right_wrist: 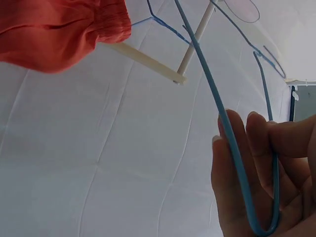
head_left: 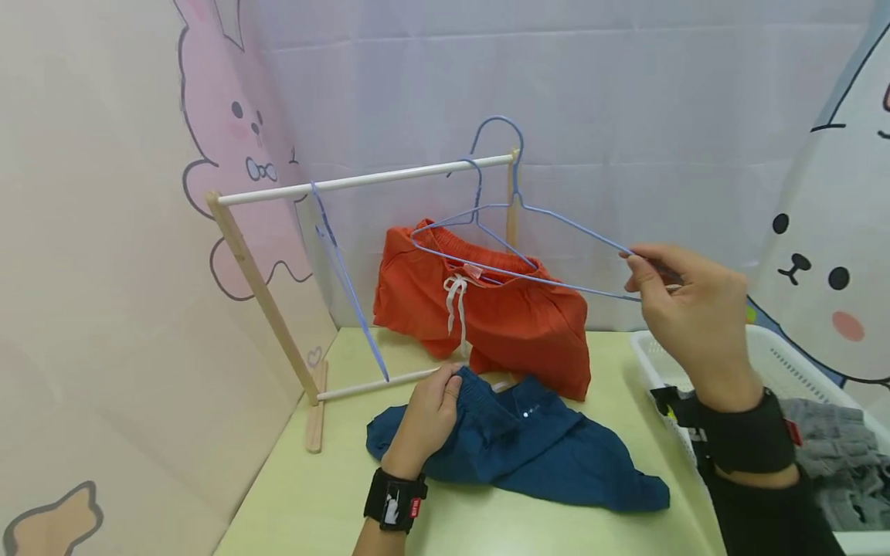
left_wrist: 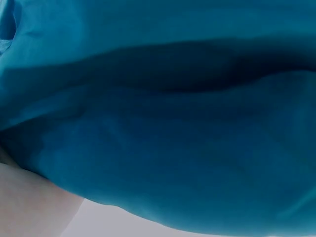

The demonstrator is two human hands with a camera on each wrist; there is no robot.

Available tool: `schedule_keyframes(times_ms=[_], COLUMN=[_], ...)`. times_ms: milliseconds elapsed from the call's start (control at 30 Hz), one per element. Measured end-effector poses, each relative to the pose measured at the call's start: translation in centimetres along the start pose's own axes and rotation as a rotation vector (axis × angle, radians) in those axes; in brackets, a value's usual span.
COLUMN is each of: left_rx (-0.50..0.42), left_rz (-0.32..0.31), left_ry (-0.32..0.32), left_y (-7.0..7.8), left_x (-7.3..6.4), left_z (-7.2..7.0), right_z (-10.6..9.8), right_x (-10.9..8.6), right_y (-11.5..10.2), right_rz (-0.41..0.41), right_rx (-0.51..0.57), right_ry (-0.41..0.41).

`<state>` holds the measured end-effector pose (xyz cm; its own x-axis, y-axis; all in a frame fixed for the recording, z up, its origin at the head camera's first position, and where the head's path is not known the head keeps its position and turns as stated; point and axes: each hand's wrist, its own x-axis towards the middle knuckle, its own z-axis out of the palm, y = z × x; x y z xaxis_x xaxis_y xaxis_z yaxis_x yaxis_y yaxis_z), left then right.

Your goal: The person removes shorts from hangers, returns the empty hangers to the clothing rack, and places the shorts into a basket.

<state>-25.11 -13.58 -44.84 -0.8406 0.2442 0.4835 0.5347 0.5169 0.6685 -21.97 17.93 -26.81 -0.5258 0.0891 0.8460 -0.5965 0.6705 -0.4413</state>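
My left hand [head_left: 426, 417] grips the gathered waistband of dark blue pants [head_left: 542, 463] that lie spread on the table, one leg stretching to the right. Blue fabric [left_wrist: 173, 148] fills most of the left wrist view. Raised at the right, my right hand [head_left: 691, 309] pinches a blue wire hanger [head_left: 577, 227] near its right corner, with the hook pointing up. The right wrist view shows the hanger's bent end [right_wrist: 237, 158] between thumb and fingers. Behind this hanger, orange shorts [head_left: 535, 332] with a white drawstring hang on another blue hanger.
A small clothes rack with a white rail [head_left: 389, 177] and wooden posts stands at the back left. A blue hanger [head_left: 358, 305] hangs from its left part. On the right, a white basket [head_left: 660, 363] holds grey folded clothes [head_left: 827, 432]. Printed cloth walls enclose the yellow-green table [head_left: 306, 502].
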Motion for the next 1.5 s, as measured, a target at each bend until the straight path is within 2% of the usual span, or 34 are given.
schedule_keyframes(times_ms=[233,467,667,833,1133,1500], left_rx=[-0.012,0.007,-0.009,-0.021,-0.012,-0.052], left_rz=[0.026,0.019,0.031,0.031,0.024,0.070], left_ry=[-0.026,-0.027,-0.021,-0.041,-0.063,-0.077], left_y=[0.6,0.7,0.6,0.7,1.1,1.5], left_x=[0.1,0.2,0.5,0.8,1.0,1.7], left_z=[0.6,1.0,1.3,1.8,2.2,3.9], right_z=[4.3,8.9,10.9,11.3,11.4,9.0], right_x=[1.7,2.3,2.3,1.9,0.5,0.1], right_y=[-1.2,-2.9,-3.5,-3.3,-2.8,-2.1], right_rz=[0.006,0.004,-0.004,0.001,0.058,0.137], right_rx=[0.005,-0.038,-0.052,-0.065,-0.096,-0.144], right_ry=[-0.035,-0.085,-0.144,-0.193,-0.260,-0.378])
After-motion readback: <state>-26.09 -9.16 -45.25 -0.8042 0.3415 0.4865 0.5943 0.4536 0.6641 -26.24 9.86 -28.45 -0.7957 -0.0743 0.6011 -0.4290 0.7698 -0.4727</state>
